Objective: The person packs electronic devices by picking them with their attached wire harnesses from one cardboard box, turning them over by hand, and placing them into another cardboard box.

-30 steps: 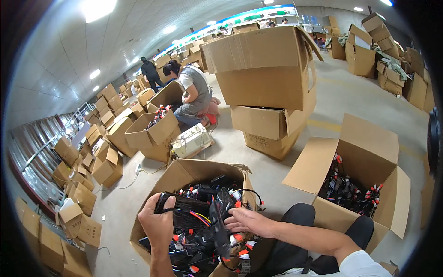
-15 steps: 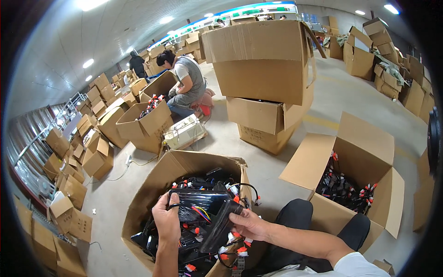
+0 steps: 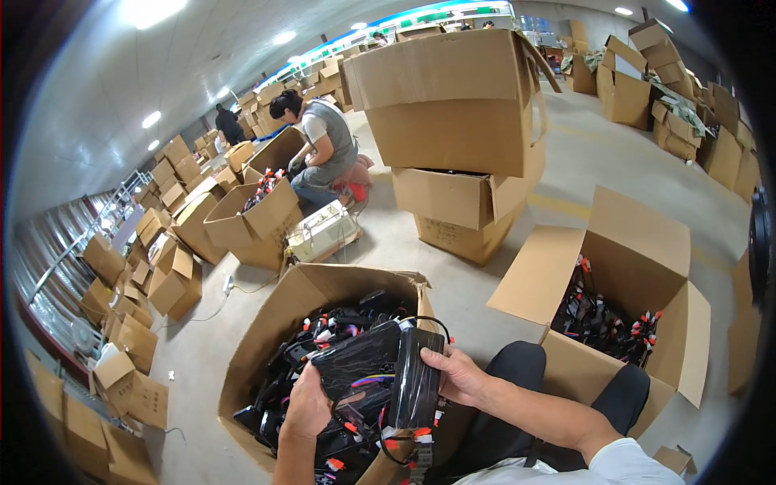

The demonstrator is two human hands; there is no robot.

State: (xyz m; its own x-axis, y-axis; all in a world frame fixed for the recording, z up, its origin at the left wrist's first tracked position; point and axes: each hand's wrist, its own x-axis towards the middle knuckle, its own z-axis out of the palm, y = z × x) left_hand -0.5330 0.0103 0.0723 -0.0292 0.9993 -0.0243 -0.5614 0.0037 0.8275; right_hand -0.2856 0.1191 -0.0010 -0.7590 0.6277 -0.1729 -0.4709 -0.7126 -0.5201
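With our left hand [image 3: 307, 406] we grip a black wrapped pack [image 3: 357, 352] over the near carton [image 3: 356, 284]; just right of it, a second pack [image 3: 416, 384] is held in our right hand [image 3: 459, 377]. Farther right we see another open carton [image 3: 634, 233].

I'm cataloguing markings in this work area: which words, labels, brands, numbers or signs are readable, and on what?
None is readable.
Lower stacked brown cardboard carton: dark printed marks, too small and blurred.
Brown cardboard carton with open flaps, lower left: small dark print, too blurred.
Glossy black rectangular wrapped pack in the right hand: no legible text.
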